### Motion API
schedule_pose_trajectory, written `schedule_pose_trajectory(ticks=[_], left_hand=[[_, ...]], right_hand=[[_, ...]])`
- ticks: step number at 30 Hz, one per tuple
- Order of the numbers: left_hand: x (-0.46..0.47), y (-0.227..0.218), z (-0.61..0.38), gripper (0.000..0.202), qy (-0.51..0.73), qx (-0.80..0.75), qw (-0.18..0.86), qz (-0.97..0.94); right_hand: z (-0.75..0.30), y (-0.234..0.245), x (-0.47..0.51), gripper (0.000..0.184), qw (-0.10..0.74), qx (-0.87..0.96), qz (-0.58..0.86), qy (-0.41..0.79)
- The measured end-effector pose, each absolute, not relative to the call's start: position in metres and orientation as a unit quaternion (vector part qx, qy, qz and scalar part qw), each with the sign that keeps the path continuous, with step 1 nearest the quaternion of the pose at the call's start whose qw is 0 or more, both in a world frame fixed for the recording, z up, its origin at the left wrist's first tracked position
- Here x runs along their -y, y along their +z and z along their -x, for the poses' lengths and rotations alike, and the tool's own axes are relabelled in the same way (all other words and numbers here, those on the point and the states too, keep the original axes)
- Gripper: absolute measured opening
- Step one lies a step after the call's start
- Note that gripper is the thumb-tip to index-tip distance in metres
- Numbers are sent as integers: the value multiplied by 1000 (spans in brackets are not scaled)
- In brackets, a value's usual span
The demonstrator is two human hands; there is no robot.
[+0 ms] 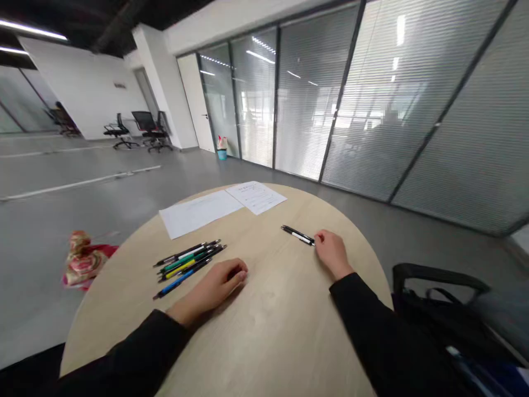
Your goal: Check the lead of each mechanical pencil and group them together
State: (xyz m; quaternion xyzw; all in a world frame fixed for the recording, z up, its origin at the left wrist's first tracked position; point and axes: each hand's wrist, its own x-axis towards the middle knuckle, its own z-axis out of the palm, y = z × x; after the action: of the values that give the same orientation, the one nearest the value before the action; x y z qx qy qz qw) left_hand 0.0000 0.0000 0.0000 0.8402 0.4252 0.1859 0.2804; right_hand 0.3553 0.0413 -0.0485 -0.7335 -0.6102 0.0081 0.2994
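My left hand (219,282) rests on the round wooden table (264,342), its fingers loosely curled in with nothing visible in them. Just left of it lies a loose bundle of several pens. Among them are a blue pen (177,284), a yellow pen (176,270) and a green pen (182,265), with black ones alongside. Farther right, my right hand (332,252) is closed on the tabletop, fingertips tucked under. A black pen (291,229) and a black-and-white pen (300,237) lie side by side, their right ends against or very close to its fingers.
Two paper sheets lie at the far edge, one blank-looking (202,210) and one printed (257,197). A black chair (440,278) stands at the right. A patterned cloth bundle (85,262) shows beyond the table's left edge. Glass partitions (306,110) line the room behind.
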Motion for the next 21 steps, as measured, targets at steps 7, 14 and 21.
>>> schedule_pose_trajectory(ticks=[7,14,21], left_hand=[[1,4,-3,26,184,-428,281,-839],[1,8,-4,25,177,-429,274,-842],[1,6,-3,25,174,-429,272,-844]], right_hand=[[-371,-49,-40,13,286,594,751,47],[-367,-50,-40,6,285,607,738,71],[-364,-50,-39,6,272,611,739,83]])
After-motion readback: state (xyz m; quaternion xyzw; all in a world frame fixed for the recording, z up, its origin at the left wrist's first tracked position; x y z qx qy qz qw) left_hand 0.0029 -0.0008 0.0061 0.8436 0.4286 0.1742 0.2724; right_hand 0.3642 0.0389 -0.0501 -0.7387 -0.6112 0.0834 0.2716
